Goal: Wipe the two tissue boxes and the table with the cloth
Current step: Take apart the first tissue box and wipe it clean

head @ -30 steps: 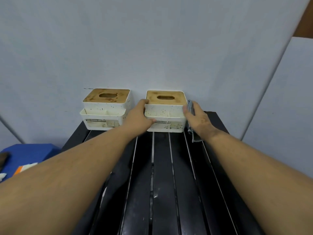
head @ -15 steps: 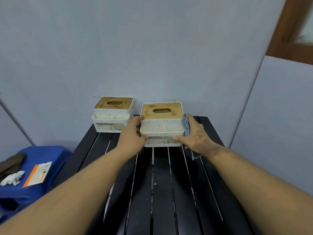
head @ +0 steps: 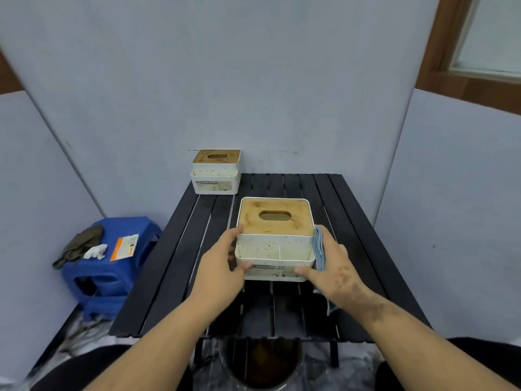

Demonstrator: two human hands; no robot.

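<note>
A white speckled tissue box with a stained wooden lid sits near the middle of the black slatted table. My left hand grips its left side. My right hand grips its right side and presses a folded light-blue cloth against the box wall. A second, similar tissue box stands at the table's far left corner, against the wall.
A blue plastic stool stands left of the table with a dark rag, white scraps and an orange-white card on it. A round bucket sits on the floor under the near table edge. Grey wall panels close in behind and on both sides.
Both hands have drawn the right tissue box from the back wall toward me to mid-table, with the cloth kept against its right side. The other box has stayed put.
</note>
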